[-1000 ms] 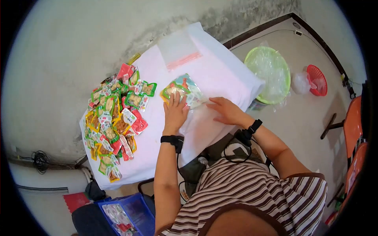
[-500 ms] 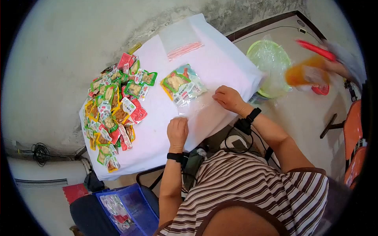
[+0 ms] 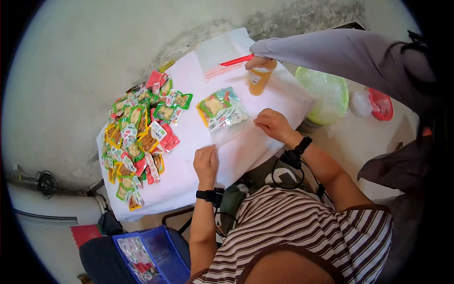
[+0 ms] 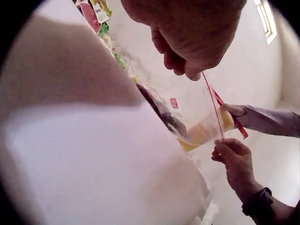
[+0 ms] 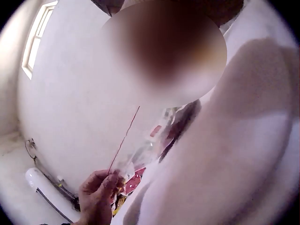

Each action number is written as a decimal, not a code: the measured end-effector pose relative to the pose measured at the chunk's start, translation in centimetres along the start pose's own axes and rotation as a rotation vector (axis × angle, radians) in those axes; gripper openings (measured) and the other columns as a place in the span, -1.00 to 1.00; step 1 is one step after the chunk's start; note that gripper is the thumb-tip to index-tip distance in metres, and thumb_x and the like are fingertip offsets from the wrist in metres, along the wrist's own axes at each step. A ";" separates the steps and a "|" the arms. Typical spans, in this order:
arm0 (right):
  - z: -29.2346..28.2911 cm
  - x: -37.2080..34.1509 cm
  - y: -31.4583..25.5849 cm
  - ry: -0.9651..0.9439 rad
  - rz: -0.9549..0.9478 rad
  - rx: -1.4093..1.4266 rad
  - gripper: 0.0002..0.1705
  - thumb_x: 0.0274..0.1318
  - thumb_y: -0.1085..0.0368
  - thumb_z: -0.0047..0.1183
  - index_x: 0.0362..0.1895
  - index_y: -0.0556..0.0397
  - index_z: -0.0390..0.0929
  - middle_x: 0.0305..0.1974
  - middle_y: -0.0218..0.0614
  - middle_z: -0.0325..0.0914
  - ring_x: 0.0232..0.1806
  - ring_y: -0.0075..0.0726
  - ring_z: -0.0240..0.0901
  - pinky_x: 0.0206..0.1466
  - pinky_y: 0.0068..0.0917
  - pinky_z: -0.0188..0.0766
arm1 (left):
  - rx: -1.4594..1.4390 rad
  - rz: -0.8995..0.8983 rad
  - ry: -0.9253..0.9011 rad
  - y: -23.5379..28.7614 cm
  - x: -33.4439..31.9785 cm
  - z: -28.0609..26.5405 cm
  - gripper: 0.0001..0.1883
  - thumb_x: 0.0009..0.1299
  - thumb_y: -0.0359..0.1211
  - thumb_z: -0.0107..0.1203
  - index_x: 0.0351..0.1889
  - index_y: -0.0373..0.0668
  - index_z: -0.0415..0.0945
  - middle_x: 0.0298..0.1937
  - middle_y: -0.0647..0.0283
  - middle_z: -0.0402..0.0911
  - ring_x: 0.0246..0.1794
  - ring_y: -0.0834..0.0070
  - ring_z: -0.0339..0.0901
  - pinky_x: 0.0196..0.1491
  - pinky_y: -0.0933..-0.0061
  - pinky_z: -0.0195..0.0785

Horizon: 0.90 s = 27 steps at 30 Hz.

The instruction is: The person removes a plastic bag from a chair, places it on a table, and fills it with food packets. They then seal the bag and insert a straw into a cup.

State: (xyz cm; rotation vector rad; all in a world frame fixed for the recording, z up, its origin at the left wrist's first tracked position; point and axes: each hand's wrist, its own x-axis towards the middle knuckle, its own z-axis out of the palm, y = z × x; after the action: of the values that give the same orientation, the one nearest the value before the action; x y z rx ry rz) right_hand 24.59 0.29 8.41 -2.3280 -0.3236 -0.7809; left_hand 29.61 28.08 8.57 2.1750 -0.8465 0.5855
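Observation:
A clear bag (image 3: 234,131) with green, yellow and blue food packets (image 3: 216,108) in its far part lies on the white-covered table. My left hand (image 3: 205,165) pinches one end of the bag's mouth, and my right hand (image 3: 275,125) pinches the other. Between them the bag's thin red line (image 4: 216,108) stretches taut in the left wrist view; the right wrist view shows this red line (image 5: 124,139) running up from my left hand (image 5: 97,197). In the left wrist view my right hand (image 4: 237,164) holds its lower end.
Another person's sleeved arm (image 3: 326,47) reaches over the table's far right, holding an orange cup (image 3: 260,81) and a red item (image 3: 236,60). A packet pile (image 3: 137,128) covers the left; empty zip bags (image 3: 220,71) lie behind. A green tub (image 3: 326,94) stands right.
My left hand has left the packets and come back to the bag's near corner; my right hand's fingers have closed on the other corner. Another person's arm has come in with a cup.

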 end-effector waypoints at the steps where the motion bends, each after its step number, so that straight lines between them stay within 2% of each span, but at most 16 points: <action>1: 0.1 0.2 0.0 0.012 0.005 0.017 -0.86 -0.14 0.39 0.18 -0.40 0.00 0.52 -0.38 -0.35 0.45 -0.29 -0.24 0.42 -0.28 -0.39 0.40 | -0.025 -0.018 0.035 0.1 0.3 -0.3 -0.82 0.10 -0.60 0.12 -0.33 -0.20 0.57 -0.37 0.19 0.57 -0.34 0.29 0.48 -0.27 0.40 0.37; 8: -1.3 2.4 -3.2 0.076 -0.047 0.053 -0.84 -0.14 0.43 0.19 -0.37 0.01 0.53 -0.38 -0.34 0.47 -0.32 -0.24 0.43 -0.29 -0.40 0.40 | -0.130 -0.069 0.122 1.0 2.4 -3.4 -0.82 0.10 -0.62 0.14 -0.33 -0.23 0.57 -0.39 0.17 0.56 -0.34 0.32 0.48 -0.26 0.44 0.35; 11: -1.3 3.2 -4.1 0.116 -0.022 0.187 -0.87 -0.08 0.44 0.16 -0.36 0.05 0.53 -0.38 -0.31 0.49 -0.31 -0.24 0.45 -0.28 -0.45 0.39 | -0.155 -0.065 0.132 1.1 2.9 -4.6 -0.85 0.13 -0.62 0.12 -0.36 -0.24 0.56 -0.39 0.19 0.55 -0.34 0.35 0.46 -0.24 0.45 0.33; 13: -1.5 4.0 -4.8 0.099 0.098 0.367 -0.91 -0.03 0.45 0.12 -0.35 0.10 0.54 -0.38 -0.29 0.50 -0.31 -0.29 0.46 -0.25 -0.49 0.38 | -0.167 -0.086 0.171 1.4 3.5 -5.3 -0.88 0.14 -0.61 0.12 -0.38 -0.24 0.55 -0.39 0.20 0.55 -0.33 0.36 0.46 -0.23 0.46 0.32; 18: -2.5 8.3 -7.1 0.101 0.049 0.452 -0.91 -0.01 0.46 0.10 -0.34 0.17 0.56 -0.39 -0.27 0.53 -0.34 -0.37 0.46 -0.23 -0.54 0.37 | -0.215 -0.231 0.256 1.5 5.7 -8.2 -0.97 0.21 -0.56 0.09 -0.40 -0.28 0.52 -0.38 0.22 0.54 -0.34 0.44 0.45 -0.23 0.51 0.30; 19: -2.5 9.1 -7.3 0.088 0.039 0.451 -0.89 -0.01 0.45 0.10 -0.32 0.16 0.57 -0.38 -0.27 0.54 -0.33 -0.40 0.46 -0.23 -0.56 0.37 | -0.273 -0.252 0.283 1.2 6.0 -8.5 -0.98 0.23 -0.55 0.08 -0.39 -0.29 0.51 -0.39 0.26 0.53 -0.36 0.53 0.43 -0.25 0.56 0.29; 20: -2.7 9.8 -7.7 0.077 0.032 0.449 -0.88 -0.01 0.44 0.11 -0.31 0.16 0.58 -0.37 -0.27 0.55 -0.33 -0.43 0.46 -0.23 -0.58 0.37 | -0.261 -0.256 0.293 1.1 6.3 -9.0 -0.98 0.23 -0.55 0.08 -0.39 -0.29 0.51 -0.39 0.26 0.53 -0.36 0.53 0.43 -0.25 0.56 0.29; 21: -3.3 10.5 -8.6 0.015 0.096 0.490 -0.86 0.00 0.42 0.12 -0.29 0.15 0.59 -0.36 -0.30 0.55 -0.32 -0.52 0.45 -0.23 -0.60 0.37 | -0.336 -0.296 0.300 1.0 6.6 -9.4 -0.98 0.25 -0.54 0.08 -0.39 -0.29 0.51 -0.40 0.29 0.52 -0.36 0.58 0.42 -0.26 0.59 0.28; 22: -2.9 10.8 -8.6 0.008 0.088 0.496 -0.86 0.00 0.42 0.12 -0.29 0.15 0.59 -0.36 -0.30 0.55 -0.32 -0.52 0.45 -0.23 -0.60 0.37 | -0.415 -0.334 0.307 1.0 6.9 -9.8 -0.98 0.26 -0.53 0.07 -0.38 -0.29 0.51 -0.40 0.31 0.51 -0.37 0.62 0.41 -0.27 0.62 0.27; 24: -1.9 11.3 -8.5 0.006 0.205 0.707 -0.86 0.02 0.40 0.12 -0.29 0.16 0.59 -0.35 -0.32 0.55 -0.33 -0.57 0.44 -0.23 -0.62 0.37 | -0.449 -0.347 0.323 0.9 6.9 -10.4 -0.97 0.29 -0.52 0.06 -0.36 -0.29 0.51 -0.39 0.36 0.50 -0.37 0.69 0.38 -0.28 0.68 0.25; 27: -1.4 11.6 -9.1 -0.019 0.152 0.637 -0.85 0.03 0.38 0.12 -0.29 0.16 0.59 -0.36 -0.33 0.55 -0.34 -0.58 0.43 -0.26 -0.64 0.36 | -0.543 -0.381 0.339 0.4 6.4 -11.0 -0.96 0.31 -0.52 0.05 -0.34 -0.29 0.50 -0.37 0.37 0.49 -0.38 0.69 0.37 -0.28 0.70 0.24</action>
State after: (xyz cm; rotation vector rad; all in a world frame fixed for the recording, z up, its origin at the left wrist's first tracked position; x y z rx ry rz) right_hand 29.39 6.55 21.02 -1.7353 -0.3394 -0.4874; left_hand 32.10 33.70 19.75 1.6187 -0.3386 0.4469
